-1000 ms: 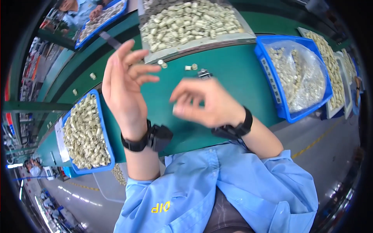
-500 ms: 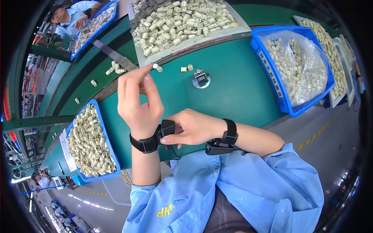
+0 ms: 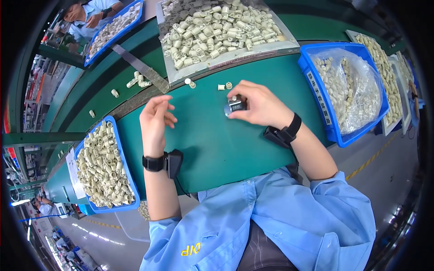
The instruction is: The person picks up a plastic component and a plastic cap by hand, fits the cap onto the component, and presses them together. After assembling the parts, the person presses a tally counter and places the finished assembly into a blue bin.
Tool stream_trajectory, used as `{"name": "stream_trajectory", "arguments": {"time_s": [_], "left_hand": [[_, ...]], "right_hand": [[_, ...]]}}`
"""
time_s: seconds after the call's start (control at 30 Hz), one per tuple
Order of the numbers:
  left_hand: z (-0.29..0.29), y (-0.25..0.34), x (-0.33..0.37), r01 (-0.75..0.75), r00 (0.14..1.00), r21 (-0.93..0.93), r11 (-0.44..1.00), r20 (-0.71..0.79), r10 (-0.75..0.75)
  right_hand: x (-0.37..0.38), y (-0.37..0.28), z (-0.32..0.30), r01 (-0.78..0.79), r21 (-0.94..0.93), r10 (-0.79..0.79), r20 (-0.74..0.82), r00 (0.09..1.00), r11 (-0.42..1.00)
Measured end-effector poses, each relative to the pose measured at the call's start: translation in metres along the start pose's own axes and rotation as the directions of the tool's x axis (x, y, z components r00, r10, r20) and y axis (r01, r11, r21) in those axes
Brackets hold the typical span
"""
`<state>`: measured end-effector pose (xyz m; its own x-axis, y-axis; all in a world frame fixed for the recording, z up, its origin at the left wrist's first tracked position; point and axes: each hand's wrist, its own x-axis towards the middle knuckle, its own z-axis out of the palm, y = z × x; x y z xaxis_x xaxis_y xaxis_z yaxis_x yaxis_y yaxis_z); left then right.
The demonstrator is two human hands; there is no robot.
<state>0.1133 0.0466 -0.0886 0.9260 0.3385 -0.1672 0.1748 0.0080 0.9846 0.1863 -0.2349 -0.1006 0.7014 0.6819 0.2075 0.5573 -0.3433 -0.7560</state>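
A: What does the right hand [image 3: 260, 106] have?

B: A small metal counter [image 3: 237, 106], over the table [image 3: 203, 149], just nearer the body than two pale cylindrical parts [image 3: 221, 87]. Its grip is pinched: thumb on the near side, fingers curled round the far side. That probably leaves the little window uncovered and readable. I can't tell whether the base is clear of the surface.

A: And the left hand [image 3: 157, 119]?

B: Its grip is slack, fingers half curled, nothing visible between them. It hovers left of the counter, well apart from it, likely because one hand is enough for something so small.

A: Why the ring of containers?

B: For reach, I'd judge. The heaped tray [image 3: 235, 55] sits ahead, the blue tray [image 3: 123, 158] by the left arm, the blue bin [image 3: 318, 97] to the right. Raised rims should stop round parts rolling off, and the clear bag [image 3: 361, 101] probably keeps the bin's load together.

A: What differs from half a second ago?

B: Then the right hand was at the left wrist's black strap [image 3: 154, 163], and the counter stood alone. Now that hand is around the counter, which looks tilted and nearer the body, while the left hand is lower, farther from the heaped tray.
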Motion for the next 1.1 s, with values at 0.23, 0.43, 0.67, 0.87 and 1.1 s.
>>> {"name": "stream_trajectory", "arguments": {"time_s": [0.23, 0.43, 0.67, 0.87, 1.1], "left_hand": [[-0.043, 0.001, 0.073, -0.022, 0.957, 0.439, 0.898, -0.250, 0.146], [-0.109, -0.033, 0.146, -0.039, 0.749, 0.918, 0.395, -0.235, 0.619], [-0.119, -0.030, 0.166, -0.042, 0.913, 0.929, 0.368, -0.114, 0.392], [-0.065, 0.025, 0.114, -0.059, 0.803, 0.895, 0.442, -0.220, 0.554], [0.060, 0.012, -0.008, -0.734, 0.679, 0.455, 0.504, 0.489, 0.547]], "right_hand": [[0.018, 0.002, 0.001, -0.059, 0.103, 0.058, 0.016, 0.998, 0.993], [0.044, 0.036, -0.023, -0.061, 0.068, 0.054, 0.097, 0.994, 0.996], [0.051, 0.059, -0.007, 0.020, 0.041, -0.022, 0.037, 0.999, 0.999], [0.039, 0.056, -0.015, -0.020, 0.174, 0.021, -0.002, 1.000, 0.985], [0.028, 0.012, -0.005, -0.028, 0.779, 0.118, -0.060, 0.991, 0.626]]}}
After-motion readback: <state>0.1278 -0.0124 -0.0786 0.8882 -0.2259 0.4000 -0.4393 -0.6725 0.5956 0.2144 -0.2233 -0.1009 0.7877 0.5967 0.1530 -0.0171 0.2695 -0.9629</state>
